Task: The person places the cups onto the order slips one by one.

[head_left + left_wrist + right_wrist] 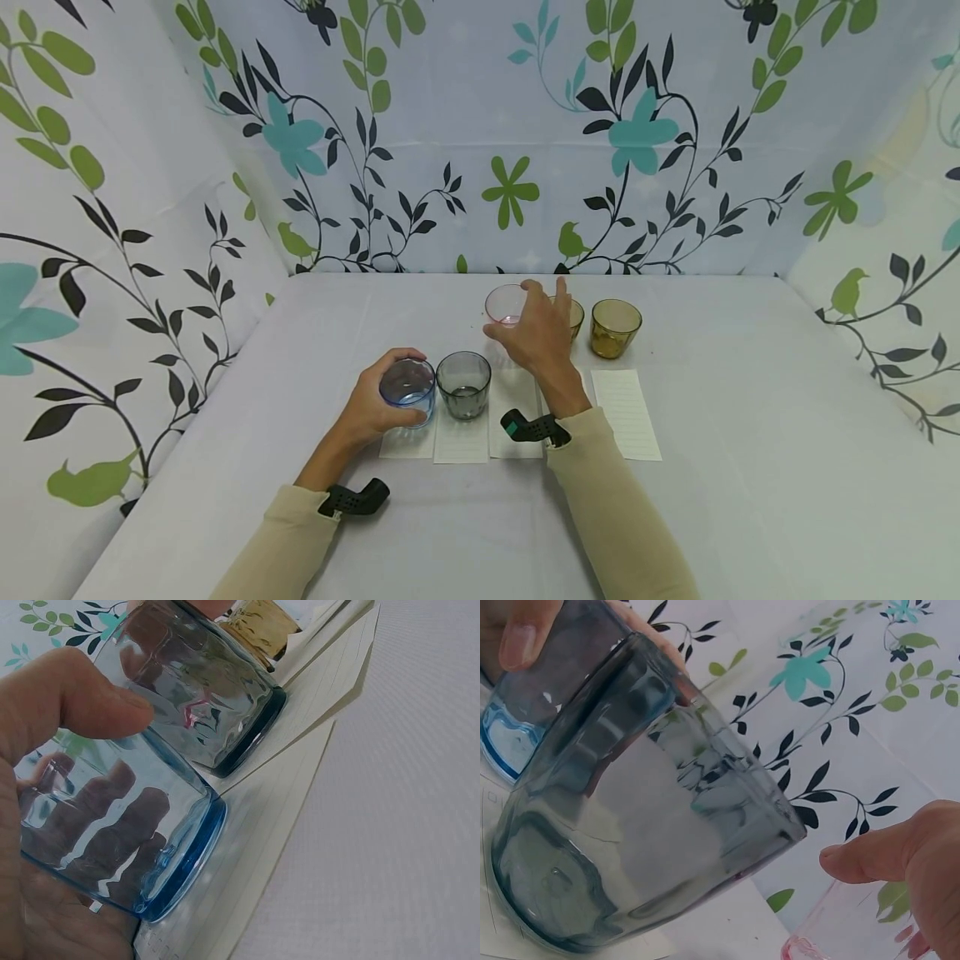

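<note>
My left hand (372, 402) grips a blue glass (418, 403), thumb at the near side and fingers round the far side. Its base overlaps a lined paper strip in the left wrist view. Right beside it, a smoky grey glass (463, 392) stands on another strip. Farther back, my right hand (542, 329) is spread beside and over a pink glass (504, 310), thumb toward its left and near side. In the right wrist view, the thumb (877, 855) overlaps the top of the pink glass (810, 949). An amber glass (577, 317) is partly hidden behind that hand.
A second amber glass (615, 329) stands at the right of the back row. Several lined paper strips lie side by side, one at the right end (626, 417). Patterned cloth (450, 125) hangs behind the white table (750, 458). Each wrist carries a black device (358, 498).
</note>
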Tool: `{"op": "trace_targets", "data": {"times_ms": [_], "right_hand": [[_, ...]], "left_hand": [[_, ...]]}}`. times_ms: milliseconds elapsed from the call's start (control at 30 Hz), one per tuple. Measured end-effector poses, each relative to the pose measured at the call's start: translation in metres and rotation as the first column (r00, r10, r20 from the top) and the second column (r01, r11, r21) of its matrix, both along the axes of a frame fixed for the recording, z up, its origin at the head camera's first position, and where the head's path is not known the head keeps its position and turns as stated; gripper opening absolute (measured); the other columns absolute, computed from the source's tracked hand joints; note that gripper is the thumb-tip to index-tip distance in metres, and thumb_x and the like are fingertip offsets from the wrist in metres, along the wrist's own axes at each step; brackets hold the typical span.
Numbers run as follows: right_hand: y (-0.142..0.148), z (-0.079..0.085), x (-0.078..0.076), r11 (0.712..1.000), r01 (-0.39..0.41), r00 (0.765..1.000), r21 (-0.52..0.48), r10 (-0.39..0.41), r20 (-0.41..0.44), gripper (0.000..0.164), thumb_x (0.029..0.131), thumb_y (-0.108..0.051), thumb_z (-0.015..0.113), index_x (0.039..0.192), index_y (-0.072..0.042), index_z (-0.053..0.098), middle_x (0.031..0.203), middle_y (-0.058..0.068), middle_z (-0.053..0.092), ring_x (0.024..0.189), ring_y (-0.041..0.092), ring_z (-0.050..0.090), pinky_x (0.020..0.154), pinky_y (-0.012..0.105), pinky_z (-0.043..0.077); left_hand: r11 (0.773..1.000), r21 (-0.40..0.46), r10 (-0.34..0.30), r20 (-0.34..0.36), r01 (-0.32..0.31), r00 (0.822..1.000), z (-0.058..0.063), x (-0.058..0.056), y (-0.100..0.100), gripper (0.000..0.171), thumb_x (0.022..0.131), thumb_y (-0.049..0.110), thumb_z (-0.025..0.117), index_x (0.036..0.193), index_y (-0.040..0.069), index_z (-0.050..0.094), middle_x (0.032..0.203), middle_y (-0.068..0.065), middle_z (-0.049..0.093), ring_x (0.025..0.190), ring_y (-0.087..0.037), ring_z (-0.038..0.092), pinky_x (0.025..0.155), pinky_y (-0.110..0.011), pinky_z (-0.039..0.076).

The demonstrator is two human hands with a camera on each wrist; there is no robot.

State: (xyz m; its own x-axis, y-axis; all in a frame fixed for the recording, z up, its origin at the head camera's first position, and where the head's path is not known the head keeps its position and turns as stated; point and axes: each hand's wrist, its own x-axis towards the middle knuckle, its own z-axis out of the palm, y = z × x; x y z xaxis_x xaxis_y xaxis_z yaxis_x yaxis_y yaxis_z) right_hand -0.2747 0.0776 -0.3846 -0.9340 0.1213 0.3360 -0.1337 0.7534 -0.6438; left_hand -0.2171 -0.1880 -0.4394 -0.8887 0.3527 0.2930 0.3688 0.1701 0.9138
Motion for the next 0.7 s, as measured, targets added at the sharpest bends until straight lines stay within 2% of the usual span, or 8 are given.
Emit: {"op": "trace_targets", "data": {"times_ms": [200,367,567,700], "right_hand": [[0.0013,0.0019,0.0009,0.998,-0.032,0.999,-0.060,0.032,-0.003,0.084,0.074,-0.041,0.086,0.144,-0.008,0.051,0.131,0.016,0.066,0.154,0.034,0.015,0.112,0.067,0.030],[0.0019,0.0027,0.0014,0.993,-0.057,0.998,-0.101,0.057,-0.003,0.084,0.075,-0.038,0.085,0.145,-0.010,0.050,0.134,0.017,0.063,0.153,0.033,0.019,0.112,0.063,0.032],[0.0026,0.0032,0.0031,0.987,-0.084,0.996,-0.137,0.084,-0.010,0.083,0.076,-0.035,0.085,0.146,-0.011,0.048,0.135,0.015,0.060,0.138,0.033,0.041,0.099,0.057,0.046],[0.0022,0.0040,0.0042,0.985,-0.090,0.996,-0.149,0.091,-0.004,0.084,0.077,-0.034,0.083,0.148,-0.012,0.045,0.138,0.014,0.059,0.125,0.034,0.052,0.095,0.055,0.047]], "left_hand": [[1.000,-0.013,0.009,-0.001,-0.009,1.000,-0.0007,-0.0003,-0.0002,0.081,0.063,-0.005,0.081,0.139,0.005,0.052,0.128,-0.012,0.061,0.116,-0.035,0.058,0.099,-0.056,0.045],[1.000,-0.006,0.003,-0.001,-0.003,1.000,-0.0011,-0.0003,-0.0003,0.082,0.064,-0.005,0.081,0.139,0.003,0.051,0.128,-0.012,0.060,0.116,-0.036,0.058,0.099,-0.056,0.045],[1.000,-0.007,-0.003,-0.012,0.003,1.000,-0.0018,-0.0010,-0.0007,0.081,0.064,-0.004,0.082,0.138,0.005,0.052,0.128,-0.013,0.061,0.116,-0.035,0.058,0.099,-0.055,0.045],[1.000,-0.006,-0.002,-0.011,0.002,1.000,-0.0001,-0.0010,-0.0001,0.080,0.064,-0.005,0.081,0.138,0.007,0.053,0.127,-0.013,0.061,0.115,-0.035,0.058,0.099,-0.055,0.045]]}}
